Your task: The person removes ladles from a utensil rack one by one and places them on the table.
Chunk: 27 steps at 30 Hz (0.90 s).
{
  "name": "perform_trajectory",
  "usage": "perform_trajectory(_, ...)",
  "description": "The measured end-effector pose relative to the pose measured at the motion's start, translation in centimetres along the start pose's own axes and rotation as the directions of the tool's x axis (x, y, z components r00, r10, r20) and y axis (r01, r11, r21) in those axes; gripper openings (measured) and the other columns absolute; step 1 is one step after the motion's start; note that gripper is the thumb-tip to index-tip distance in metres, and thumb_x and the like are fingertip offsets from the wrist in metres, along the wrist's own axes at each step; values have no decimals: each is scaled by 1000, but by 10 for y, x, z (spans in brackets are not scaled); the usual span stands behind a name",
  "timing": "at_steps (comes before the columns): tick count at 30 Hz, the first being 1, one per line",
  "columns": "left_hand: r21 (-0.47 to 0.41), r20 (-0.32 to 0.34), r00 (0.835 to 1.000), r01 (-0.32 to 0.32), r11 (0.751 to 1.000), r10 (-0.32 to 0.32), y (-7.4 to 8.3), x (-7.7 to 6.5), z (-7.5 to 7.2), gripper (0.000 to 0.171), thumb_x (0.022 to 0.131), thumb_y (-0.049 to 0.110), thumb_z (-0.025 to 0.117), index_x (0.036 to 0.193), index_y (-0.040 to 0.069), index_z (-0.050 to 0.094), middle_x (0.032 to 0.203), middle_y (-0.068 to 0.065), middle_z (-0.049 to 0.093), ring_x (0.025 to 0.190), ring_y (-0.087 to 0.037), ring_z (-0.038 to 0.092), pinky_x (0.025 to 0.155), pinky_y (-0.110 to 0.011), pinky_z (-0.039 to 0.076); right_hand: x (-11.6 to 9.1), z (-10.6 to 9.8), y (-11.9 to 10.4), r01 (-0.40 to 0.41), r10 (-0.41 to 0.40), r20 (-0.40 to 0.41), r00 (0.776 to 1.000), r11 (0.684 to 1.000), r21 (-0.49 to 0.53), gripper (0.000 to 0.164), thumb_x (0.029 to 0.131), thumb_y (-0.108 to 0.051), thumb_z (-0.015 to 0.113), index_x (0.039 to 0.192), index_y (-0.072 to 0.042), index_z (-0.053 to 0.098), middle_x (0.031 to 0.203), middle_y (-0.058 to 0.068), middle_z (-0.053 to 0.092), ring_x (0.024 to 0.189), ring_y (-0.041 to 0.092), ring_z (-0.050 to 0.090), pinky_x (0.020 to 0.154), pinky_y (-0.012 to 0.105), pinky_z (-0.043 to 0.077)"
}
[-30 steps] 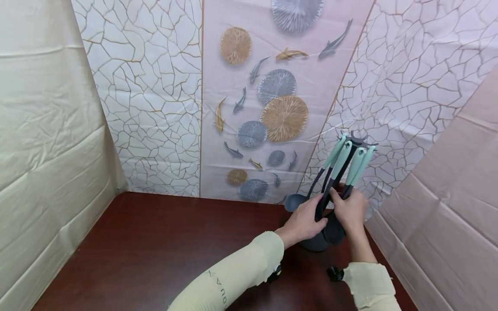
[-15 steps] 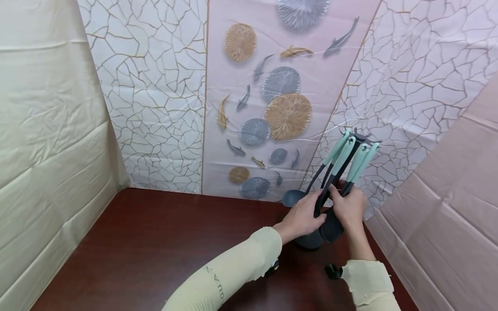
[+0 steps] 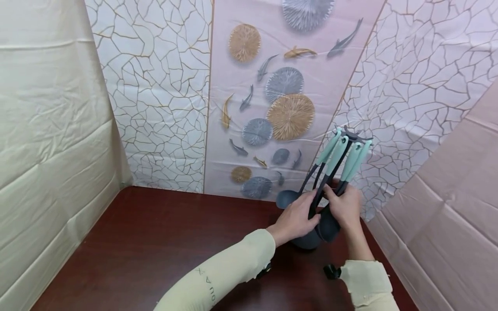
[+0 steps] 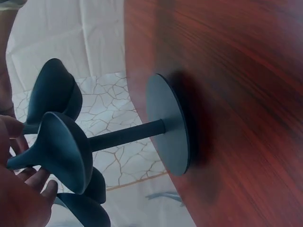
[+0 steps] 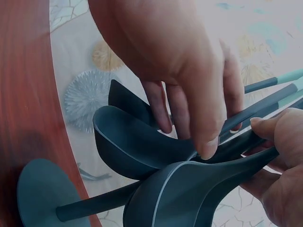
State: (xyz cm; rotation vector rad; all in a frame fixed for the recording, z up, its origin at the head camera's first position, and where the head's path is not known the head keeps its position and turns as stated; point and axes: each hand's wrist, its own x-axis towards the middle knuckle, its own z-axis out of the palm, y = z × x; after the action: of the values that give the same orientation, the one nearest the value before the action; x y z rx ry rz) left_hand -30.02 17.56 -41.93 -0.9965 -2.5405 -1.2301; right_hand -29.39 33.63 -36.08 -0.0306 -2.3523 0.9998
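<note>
A dark utensil stand (image 3: 352,136) with a hooked top carries several kitchen utensils with mint handles (image 3: 337,153). A ladle (image 3: 287,198) hangs on its left side. My left hand (image 3: 297,218) grips the stand and the utensil necks from the left, thumb in front. From the right, my right hand (image 3: 346,207) holds the shafts at about the same height. In the left wrist view the round base (image 4: 165,125) lies close to the tabletop; whether it touches is unclear. Deep dark bowls (image 5: 137,142) hang below the hands in the right wrist view. The fingers behind the shafts are partly hidden.
The dark red wooden table (image 3: 155,242) stretches to the left. A patterned cloth (image 3: 163,108) hangs behind its back edge. Plain cloth walls stand at the left (image 3: 58,151) and right (image 3: 439,224), the right one near my right arm.
The stand with its utensils has shifted a little to the left, both hands moving with it and keeping their grip. The head view has turned slightly.
</note>
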Motion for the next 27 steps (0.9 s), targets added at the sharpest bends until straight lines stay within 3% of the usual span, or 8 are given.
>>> perform_trajectory(6,14,-20,1000,-3,1000,3,-7,-15,-7,76,108,34,62,171,24,19,170,3,33,145,-17,50,108,-38,51,-4,9,-7,11,-12,49,999,1000,26,37,107,-26,65,130,3,70,119,22,75,94,33,79,79,14,54)
perform_trajectory(14,-16,-39,999,-3,1000,2,-14,-31,-23,76,108,33,63,170,22,21,170,1,33,147,-20,47,111,-40,48,-7,21,-20,38,-53,96,994,987,156,35,106,-23,68,126,6,70,116,24,74,89,19,79,77,15,57)
perform_trajectory(19,-40,-65,998,0,999,-2,-17,-39,-34,76,107,32,64,170,19,22,170,0,33,149,-20,45,113,-42,47,-7,27,-33,38,-67,132,989,977,210,36,106,-24,68,127,5,70,117,23,74,94,24,79,80,19,58)
perform_trajectory(27,-73,-138,987,73,995,-83,-14,-57,-47,75,108,39,63,169,22,24,168,1,35,146,-20,48,111,-44,48,-11,41,-50,81,-112,164,980,979,185,31,105,-23,68,124,1,74,110,20,77,91,27,79,78,16,56)
